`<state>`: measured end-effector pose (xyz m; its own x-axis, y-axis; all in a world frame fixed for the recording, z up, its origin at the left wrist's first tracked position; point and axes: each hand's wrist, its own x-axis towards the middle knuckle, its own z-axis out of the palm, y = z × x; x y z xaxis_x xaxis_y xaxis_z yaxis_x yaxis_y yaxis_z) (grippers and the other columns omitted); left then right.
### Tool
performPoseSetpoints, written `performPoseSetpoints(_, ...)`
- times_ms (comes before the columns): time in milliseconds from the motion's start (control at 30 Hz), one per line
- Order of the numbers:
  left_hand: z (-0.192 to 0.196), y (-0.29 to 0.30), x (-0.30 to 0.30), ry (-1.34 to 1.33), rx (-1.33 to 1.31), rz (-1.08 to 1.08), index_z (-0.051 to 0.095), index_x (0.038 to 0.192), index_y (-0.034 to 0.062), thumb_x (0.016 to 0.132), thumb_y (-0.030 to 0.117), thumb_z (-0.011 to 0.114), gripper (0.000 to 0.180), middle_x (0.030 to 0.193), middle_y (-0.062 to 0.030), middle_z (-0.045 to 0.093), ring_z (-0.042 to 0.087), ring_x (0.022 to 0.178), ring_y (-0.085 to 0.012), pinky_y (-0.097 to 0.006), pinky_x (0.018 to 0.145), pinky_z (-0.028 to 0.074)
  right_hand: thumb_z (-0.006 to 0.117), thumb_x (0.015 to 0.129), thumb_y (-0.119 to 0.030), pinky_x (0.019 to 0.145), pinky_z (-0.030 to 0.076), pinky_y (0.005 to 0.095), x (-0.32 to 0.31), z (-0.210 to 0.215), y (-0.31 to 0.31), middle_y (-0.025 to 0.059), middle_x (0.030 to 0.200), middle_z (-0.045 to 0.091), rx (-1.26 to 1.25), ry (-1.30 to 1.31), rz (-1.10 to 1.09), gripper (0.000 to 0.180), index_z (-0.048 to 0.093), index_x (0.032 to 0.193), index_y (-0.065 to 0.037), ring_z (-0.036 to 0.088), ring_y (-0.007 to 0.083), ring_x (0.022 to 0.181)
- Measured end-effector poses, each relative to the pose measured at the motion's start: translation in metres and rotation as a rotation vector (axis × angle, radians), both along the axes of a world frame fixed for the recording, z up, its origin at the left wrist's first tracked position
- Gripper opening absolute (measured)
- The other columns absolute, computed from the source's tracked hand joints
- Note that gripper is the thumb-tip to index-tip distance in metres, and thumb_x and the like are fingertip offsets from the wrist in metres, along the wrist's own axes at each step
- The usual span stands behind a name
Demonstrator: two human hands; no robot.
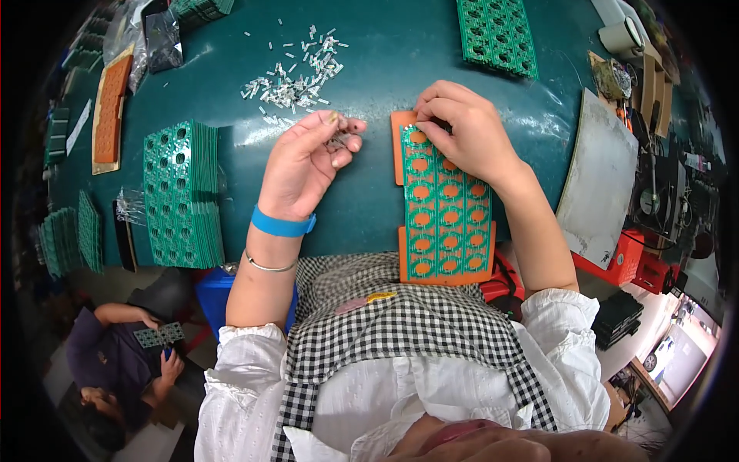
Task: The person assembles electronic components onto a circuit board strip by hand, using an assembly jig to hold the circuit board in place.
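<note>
A green circuit board panel (451, 219) with rows of round holes lies on an orange fixture plate (446, 276). My right hand (466, 131) is over the panel's far end, thumb and fingers pinched together at its far left corner. Whatever they pinch is too small or hidden to make out. To the left of the board, my left hand (304, 162) is turned palm up with curled fingers. Small greyish pieces (339, 140) sit in its cupped fingers. Just beyond it, a loose pile of small pale, strip-like parts (296, 85) lies scattered on the green table (369, 46).
A stack of green panels (181, 196) stands left, and another panel stack (496, 35) is at the far right. A second orange plate (112, 112) lies far left. A grey sheet (596, 181) is at the right. At lower left a person (123, 362) holds a green board.
</note>
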<state>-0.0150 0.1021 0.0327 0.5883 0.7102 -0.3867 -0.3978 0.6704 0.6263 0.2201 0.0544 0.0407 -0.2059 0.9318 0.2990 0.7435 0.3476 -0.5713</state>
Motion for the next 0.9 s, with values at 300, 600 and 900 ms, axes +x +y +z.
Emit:
performPoseSetpoints(300,-0.001,-0.017,0.005,0.031,0.033,-0.146,0.060,0.093,-0.0003,0.093,0.014,0.056,0.015,0.078,-0.0046,0.060,0.050,0.062,-0.0064,-0.017,0.048,0.035,0.066,0.072,-0.001,0.066,0.051,0.0332,0.004,-0.005,-0.002,0.0066,0.087,0.063,-0.085,0.179,-0.065,0.006,0.062,0.075,-0.001,0.062,0.0265,0.075)
performPoseSetpoints(600,0.001,-0.037,0.015,0.428,0.320,-0.178,0.063,0.093,0.0028,0.091,0.014,0.061,0.011,0.078,-0.0002,0.063,0.048,0.062,-0.0015,-0.014,0.050,0.034,0.067,0.071,-0.001,0.063,0.051,0.0322,0.003,-0.008,-0.001,0.0068,0.085,0.063,0.013,0.101,-0.029,0.007,0.061,0.073,-0.001,0.063,0.0250,0.072)
performPoseSetpoints(900,-0.004,-0.042,0.017,0.539,0.535,-0.221,0.063,0.098,-0.0021,0.089,0.011,0.063,0.016,0.079,-0.0012,0.063,0.048,0.063,-0.0033,-0.018,0.055,0.039,0.070,0.071,-0.006,0.066,0.051,0.0344,0.002,-0.006,-0.003,0.0061,0.085,0.063,0.017,0.014,-0.001,0.009,0.064,0.075,-0.001,0.063,0.0243,0.078)
